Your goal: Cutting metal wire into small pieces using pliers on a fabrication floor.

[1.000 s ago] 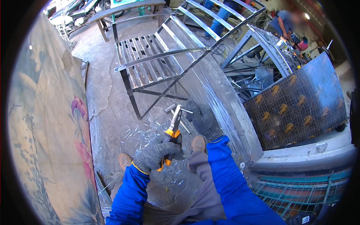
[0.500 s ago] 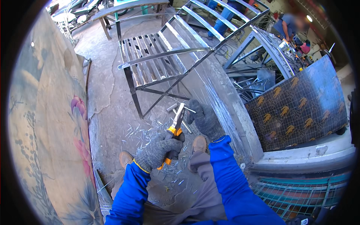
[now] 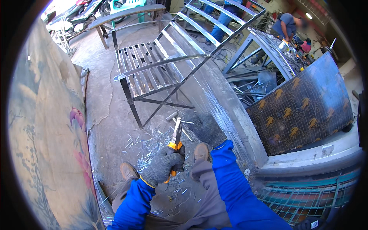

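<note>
We stand over a concrete floor (image 3: 100, 105), our gloved left hand (image 3: 160, 167) wrapped firmly around the handles of the orange-and-black pliers (image 3: 176, 135), which point up and away from us between our shoes. The tips of the pliers meet a short metal rod (image 3: 187, 122) that reaches across to our gloved right hand (image 3: 207, 128); that hand is blurred, and we cannot tell whether its fingers pinch the rod or only lie beside it. Judging by the many short metal pieces (image 3: 150, 142) strewn in front of our feet, a good deal of cutting seems done. The bundle of long thin rods (image 3: 219, 103) beyond our right hand looks uncut, so more stock appears to remain, though we cannot see how many pieces are wanted. The rod at the pliers does not yet look parted or dropped. A hammer-like tool (image 3: 171, 116) lies just beyond the pliers, and the slatted metal chair frame (image 3: 150, 73) stands farther out, touched by neither of our hands.
</note>
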### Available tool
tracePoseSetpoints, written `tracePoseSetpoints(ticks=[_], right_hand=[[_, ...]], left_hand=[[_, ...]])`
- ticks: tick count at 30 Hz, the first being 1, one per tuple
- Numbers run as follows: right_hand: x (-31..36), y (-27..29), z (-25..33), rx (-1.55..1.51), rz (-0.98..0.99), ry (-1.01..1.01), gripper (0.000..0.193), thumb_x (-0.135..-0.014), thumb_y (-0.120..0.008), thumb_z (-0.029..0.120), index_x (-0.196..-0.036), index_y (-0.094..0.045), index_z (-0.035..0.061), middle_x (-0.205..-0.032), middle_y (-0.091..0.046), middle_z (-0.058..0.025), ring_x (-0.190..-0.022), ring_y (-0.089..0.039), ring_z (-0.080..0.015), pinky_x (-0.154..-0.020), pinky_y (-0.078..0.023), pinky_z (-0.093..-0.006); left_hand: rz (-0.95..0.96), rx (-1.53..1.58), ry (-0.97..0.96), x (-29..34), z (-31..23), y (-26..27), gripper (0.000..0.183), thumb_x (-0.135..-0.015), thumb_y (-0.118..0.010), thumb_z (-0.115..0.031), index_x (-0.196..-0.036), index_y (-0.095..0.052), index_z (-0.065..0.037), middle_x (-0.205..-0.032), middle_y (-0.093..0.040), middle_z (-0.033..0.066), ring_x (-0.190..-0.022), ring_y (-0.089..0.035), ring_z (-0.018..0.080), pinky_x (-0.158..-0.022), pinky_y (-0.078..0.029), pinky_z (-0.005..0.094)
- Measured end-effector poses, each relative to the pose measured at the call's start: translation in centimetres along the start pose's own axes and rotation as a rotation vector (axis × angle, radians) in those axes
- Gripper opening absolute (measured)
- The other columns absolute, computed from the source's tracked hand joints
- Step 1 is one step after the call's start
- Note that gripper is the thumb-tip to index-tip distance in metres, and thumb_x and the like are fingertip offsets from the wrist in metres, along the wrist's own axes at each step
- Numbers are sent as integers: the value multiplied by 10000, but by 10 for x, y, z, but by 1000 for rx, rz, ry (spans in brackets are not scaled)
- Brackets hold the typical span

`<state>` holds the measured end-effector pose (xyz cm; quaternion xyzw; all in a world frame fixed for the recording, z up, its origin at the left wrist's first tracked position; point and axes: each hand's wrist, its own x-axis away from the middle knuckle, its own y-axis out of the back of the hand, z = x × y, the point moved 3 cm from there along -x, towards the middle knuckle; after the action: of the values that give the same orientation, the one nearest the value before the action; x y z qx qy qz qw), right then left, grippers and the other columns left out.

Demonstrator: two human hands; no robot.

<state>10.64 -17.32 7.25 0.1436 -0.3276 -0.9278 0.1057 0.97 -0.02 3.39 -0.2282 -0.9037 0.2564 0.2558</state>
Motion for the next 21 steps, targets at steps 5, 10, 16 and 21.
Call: tracePoseSetpoints(ticks=[5,10,16,21], right_hand=[[0,4,11,28,12,-55,528,-1033,-438,430,-831,-687,10,-681,-636,-184,-624,-621,-349,-637,-491,-451],[-1,6,3,111,30,23,465,-1040,-433,390,-884,-698,41,-713,-650,-187,-670,-644,-379,-640,-501,-473],[3,7,8,323,32,100,403,-1036,-450,353,-903,-685,54,-730,-659,-185,-705,-654,-388,-647,-504,-486],[11,-8,-1,-157,-94,-101,375,-1033,-483,359,-937,-677,53,-627,-607,-99,-546,-606,-205,-547,-478,-372]], left_hand=[[-75,-152,5,1,-3,5,178,-835,-627,-137,-952,-571,-15,-738,-536,14,-637,-531,111,-612,-490,283],[-197,-412,16,-3,-1,9,221,-828,-656,-154,-987,-577,-22,-785,-550,37,-695,-565,132,-632,-507,304],[-238,-494,-127,-6,-12,21,153,-807,-633,-115,-921,-565,-38,-791,-568,23,-674,-573,117,-628,-495,286],[147,113,47,-1,-5,1,231,-767,-636,-82,-973,-557,-13,-781,-588,63,-681,-610,179,-664,-524,306]])
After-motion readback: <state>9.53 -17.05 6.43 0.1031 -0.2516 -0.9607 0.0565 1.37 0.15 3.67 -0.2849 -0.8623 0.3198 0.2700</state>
